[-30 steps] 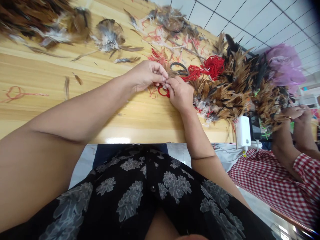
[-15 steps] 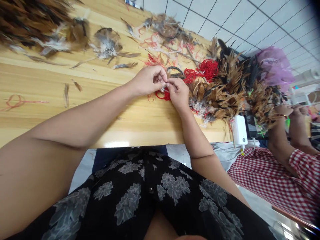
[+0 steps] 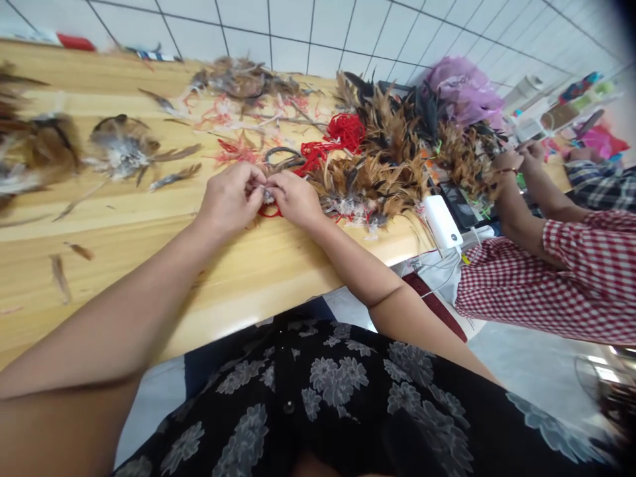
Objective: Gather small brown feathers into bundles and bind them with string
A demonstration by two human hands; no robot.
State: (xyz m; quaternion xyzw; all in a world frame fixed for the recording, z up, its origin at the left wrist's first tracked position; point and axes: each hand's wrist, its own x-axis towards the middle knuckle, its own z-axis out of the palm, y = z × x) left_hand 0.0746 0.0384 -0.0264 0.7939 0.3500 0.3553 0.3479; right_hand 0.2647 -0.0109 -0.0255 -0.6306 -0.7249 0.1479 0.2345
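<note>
My left hand (image 3: pixel 229 199) and my right hand (image 3: pixel 297 197) meet over the wooden table (image 3: pixel 149 232), fingers pinched together on a small pale feather bundle (image 3: pixel 268 195) between them. A loop of red thread (image 3: pixel 268 212) lies under my hands. Just beyond them lie dark scissors (image 3: pixel 281 156) and a bunch of red thread (image 3: pixel 342 132). A heap of brown and black feathers (image 3: pixel 387 159) sits right of my right hand.
Loose feathers (image 3: pixel 124 149) and red scraps (image 3: pixel 233 112) litter the far table. A purple bag (image 3: pixel 462 89) lies behind the heap. A white charger (image 3: pixel 441 222) hangs at the table edge. A person in a red checked sleeve (image 3: pixel 571 265) works at the right.
The view has swung round, so the hands appear lower and further left. Both hands stay pinched together on the small bundle.
</note>
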